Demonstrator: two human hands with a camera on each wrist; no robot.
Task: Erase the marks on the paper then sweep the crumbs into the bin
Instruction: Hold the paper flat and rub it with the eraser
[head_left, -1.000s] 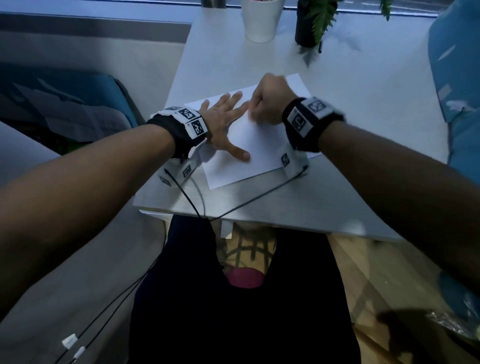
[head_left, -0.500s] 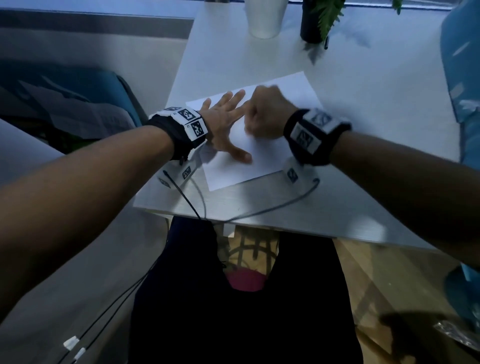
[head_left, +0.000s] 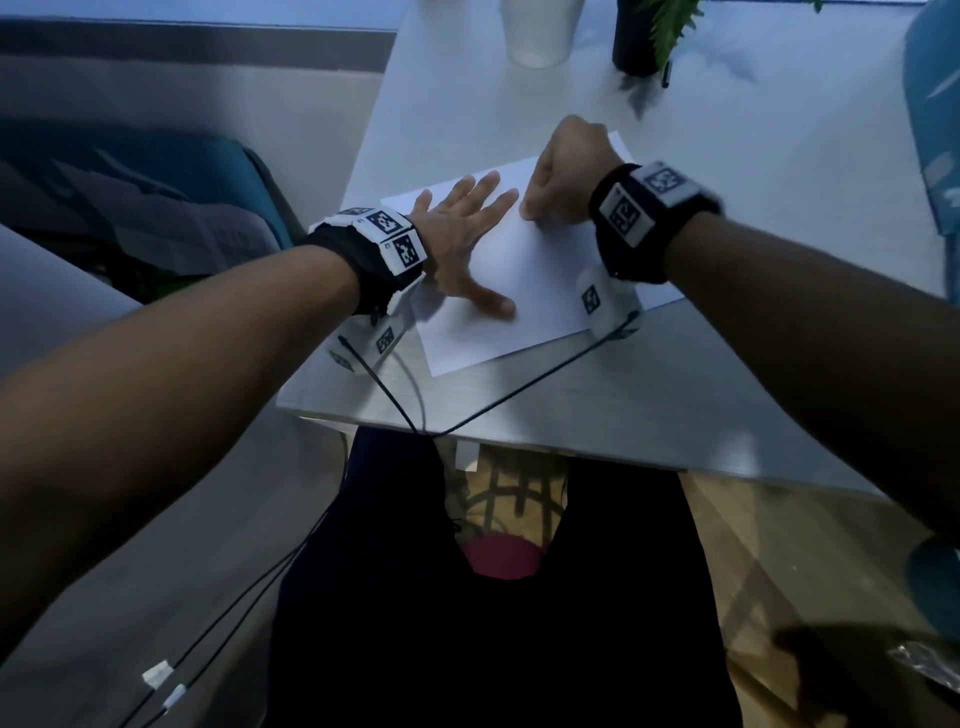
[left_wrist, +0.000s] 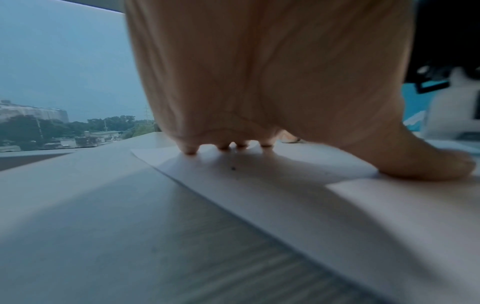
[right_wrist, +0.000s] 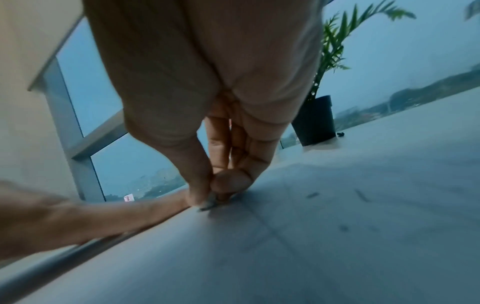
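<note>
A white sheet of paper (head_left: 540, 280) lies on the pale table (head_left: 571, 405). My left hand (head_left: 467, 244) lies flat on its left part, fingers spread, thumb and fingertips pressing the paper (left_wrist: 259, 185) down. My right hand (head_left: 566, 171) is curled over the sheet's far part, beside the left fingertips. In the right wrist view its thumb and fingers pinch a small eraser (right_wrist: 207, 202) with its tip on the paper (right_wrist: 311, 236). Faint dark marks (right_wrist: 361, 195) and specks show on the sheet to the right of the eraser. A dark crumb (left_wrist: 233, 168) lies under my left palm.
A white cup (head_left: 540, 31) and a black pot with a green plant (head_left: 636, 41) stand at the table's far edge. Black cables (head_left: 519, 389) run from both wrists over the near table edge. A dark teal chair (head_left: 156, 182) is to the left.
My right hand has slid away across the paper toward its far right part after coming close to the left fingers half a second ago. The left hand stays pressed flat.
</note>
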